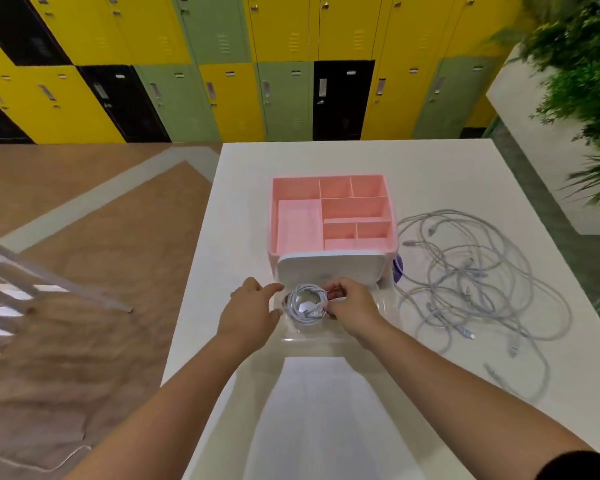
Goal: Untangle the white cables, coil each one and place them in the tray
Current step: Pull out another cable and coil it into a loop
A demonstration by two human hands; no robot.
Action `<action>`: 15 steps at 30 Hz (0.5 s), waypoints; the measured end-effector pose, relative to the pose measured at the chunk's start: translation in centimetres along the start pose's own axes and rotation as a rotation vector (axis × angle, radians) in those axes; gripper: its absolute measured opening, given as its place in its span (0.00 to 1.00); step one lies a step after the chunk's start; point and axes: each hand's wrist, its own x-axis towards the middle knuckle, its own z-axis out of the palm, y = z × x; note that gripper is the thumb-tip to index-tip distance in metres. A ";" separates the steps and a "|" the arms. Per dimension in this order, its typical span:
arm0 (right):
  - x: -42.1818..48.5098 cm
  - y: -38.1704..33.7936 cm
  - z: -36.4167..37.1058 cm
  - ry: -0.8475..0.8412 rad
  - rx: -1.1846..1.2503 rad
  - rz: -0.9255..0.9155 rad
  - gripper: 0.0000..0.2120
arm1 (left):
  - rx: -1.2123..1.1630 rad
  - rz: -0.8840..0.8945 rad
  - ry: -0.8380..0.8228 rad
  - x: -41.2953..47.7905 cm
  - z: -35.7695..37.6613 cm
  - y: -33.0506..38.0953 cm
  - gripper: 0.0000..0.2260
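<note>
Cable coil [305,304]: right hand [352,306] grip pinches it, left hand [253,310] released alongside, over tray [387,308]. We judge loops may spring apart once freed.

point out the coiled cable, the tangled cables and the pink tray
coiled cable [305,308]: head view, on the coil's strands
tangled cables [471,275]: head view, dense middle of the pile
pink tray [298,223]: head view, bare floor of its large left compartment
</note>
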 end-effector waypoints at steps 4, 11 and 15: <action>0.3 0.2 1.0 0.023 0.003 0.007 0.12 | 0.002 0.059 -0.043 0.4 0.9 -0.5 0.23; 0.7 0.7 2.0 0.147 -0.294 -0.113 0.11 | -0.081 0.097 -0.054 0.7 1.4 -0.8 0.25; 0.7 0.8 2.0 0.126 -0.400 -0.171 0.12 | -0.066 0.113 -0.048 0.8 1.5 -1.0 0.25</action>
